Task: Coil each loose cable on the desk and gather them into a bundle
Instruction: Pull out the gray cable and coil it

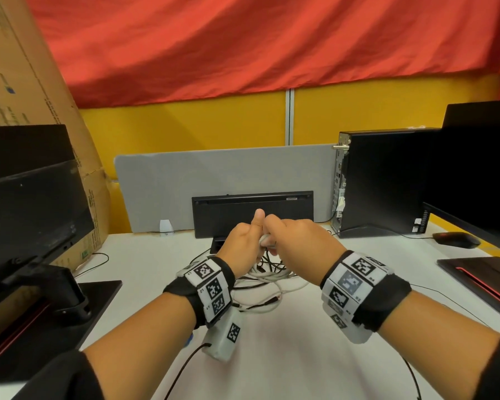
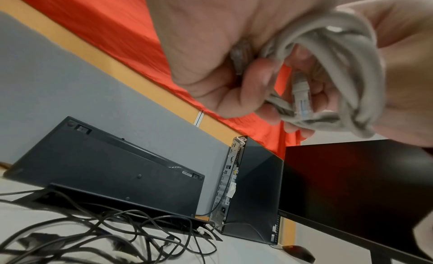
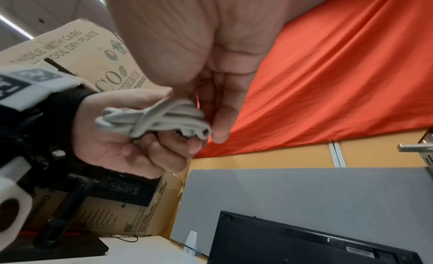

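My left hand (image 1: 244, 243) and right hand (image 1: 295, 241) both curl around a coiled grey cable (image 3: 154, 119), held above the worktop (image 1: 286, 356). Below, a tangle of loose cables (image 1: 267, 272) still lies uncoiled, so most work remains.

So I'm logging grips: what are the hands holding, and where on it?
Both hold one coiled grey cable: left hand grips one end of the coil, right hand pinches the other.

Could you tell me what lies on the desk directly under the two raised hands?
A tangle of loose black cables and white cables lies on the white desk. The left hand and right hand cover the tangle's far part.
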### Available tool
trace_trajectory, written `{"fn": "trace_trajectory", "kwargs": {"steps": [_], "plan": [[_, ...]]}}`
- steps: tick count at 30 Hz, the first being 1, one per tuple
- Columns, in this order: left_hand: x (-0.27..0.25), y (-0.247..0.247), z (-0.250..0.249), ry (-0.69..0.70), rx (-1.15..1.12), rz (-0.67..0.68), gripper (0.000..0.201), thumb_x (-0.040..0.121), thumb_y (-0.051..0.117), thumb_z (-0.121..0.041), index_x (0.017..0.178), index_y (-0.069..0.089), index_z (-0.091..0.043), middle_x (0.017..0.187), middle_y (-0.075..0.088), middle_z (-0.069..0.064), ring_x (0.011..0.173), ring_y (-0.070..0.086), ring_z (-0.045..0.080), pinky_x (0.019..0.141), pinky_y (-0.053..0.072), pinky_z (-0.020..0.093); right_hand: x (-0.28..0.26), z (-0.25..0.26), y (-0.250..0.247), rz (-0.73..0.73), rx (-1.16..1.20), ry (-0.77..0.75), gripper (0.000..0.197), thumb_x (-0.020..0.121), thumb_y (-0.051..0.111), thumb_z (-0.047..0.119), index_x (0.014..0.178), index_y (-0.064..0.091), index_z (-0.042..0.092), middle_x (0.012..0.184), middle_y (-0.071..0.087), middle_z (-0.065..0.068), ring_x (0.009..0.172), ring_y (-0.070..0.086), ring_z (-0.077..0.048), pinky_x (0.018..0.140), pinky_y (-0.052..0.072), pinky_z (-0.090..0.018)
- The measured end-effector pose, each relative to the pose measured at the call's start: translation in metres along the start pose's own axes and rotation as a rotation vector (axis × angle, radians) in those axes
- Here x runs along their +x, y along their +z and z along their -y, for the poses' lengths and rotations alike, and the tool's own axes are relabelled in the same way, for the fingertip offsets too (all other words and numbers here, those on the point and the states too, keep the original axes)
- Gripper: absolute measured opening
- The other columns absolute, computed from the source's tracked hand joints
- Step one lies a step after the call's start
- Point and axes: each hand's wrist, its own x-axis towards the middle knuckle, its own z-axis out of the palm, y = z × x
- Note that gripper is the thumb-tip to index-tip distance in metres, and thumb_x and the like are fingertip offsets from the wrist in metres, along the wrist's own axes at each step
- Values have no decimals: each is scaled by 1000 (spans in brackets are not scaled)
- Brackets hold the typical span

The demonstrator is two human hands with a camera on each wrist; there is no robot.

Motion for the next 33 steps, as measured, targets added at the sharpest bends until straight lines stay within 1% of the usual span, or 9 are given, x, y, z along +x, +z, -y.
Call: {"fn": "trace_trajectory", "kwargs": {"steps": [4,8,12,16,21,25,28,31,33], "plan": [[-2,1,3,17,-33,102,68,77,10,-75,50,44,-23,43,39,-4,42,34,12,47,35,26,7,-2,-6,93,53,94,12,93,55,23,99,46,18,80,57,0,66,52,-21,55,42,-30],[-3,-3,2,49,-22,121,69,73,8,-78,47,46,-26,43,40,-6,41,37,10,48,38,25,10,0,-13,176,139,89,16,98,51,30,88,39,25,78,49,10,72,54,-14,64,49,-30],[-3,-5,2,62,-6,127,73,71,8,-80,50,48,-23,45,42,-1,43,39,12,48,39,24,5,2,-16,169,298,116,16,99,48,27,83,43,25,85,55,6,77,57,-14,70,50,-31],[-5,-1,2,50,-35,159,71,74,8,-78,51,50,-26,46,42,-2,40,38,8,45,40,19,0,3,-19,217,340,134,12,100,45,27,95,50,18,92,61,-1,80,60,-18,75,54,-36],[-4,2,4,35,-19,196,78,76,7,-74,59,53,-14,50,44,6,41,37,10,45,37,22,2,-1,-26,303,418,122,15,101,45,25,99,56,15,91,66,-2,84,62,-17,78,54,-34],[-2,-4,-5,72,58,158,77,69,3,-78,54,49,-18,47,43,-1,42,38,10,47,39,19,1,2,-19,131,123,46,10,96,52,21,89,46,21,84,51,7,84,47,-12,71,45,-26],[-1,-6,-10,73,92,169,82,71,3,-76,56,51,-10,48,41,0,42,36,10,45,36,17,-1,4,-14,56,168,71,22,94,55,14,88,37,25,81,41,11,76,47,-11,62,35,-16],[-4,-5,-7,64,134,205,98,76,4,-70,73,60,10,48,39,-2,37,33,5,44,32,12,2,2,-12,73,264,102,18,93,57,15,89,43,27,82,48,11,78,53,-13,68,43,-21],[-6,-5,-3,66,160,215,101,77,5,-69,80,64,13,48,40,-1,35,32,3,44,31,9,3,2,-13,90,262,92,15,91,61,15,91,51,26,81,47,12,79,54,-13,70,47,-25]]}}
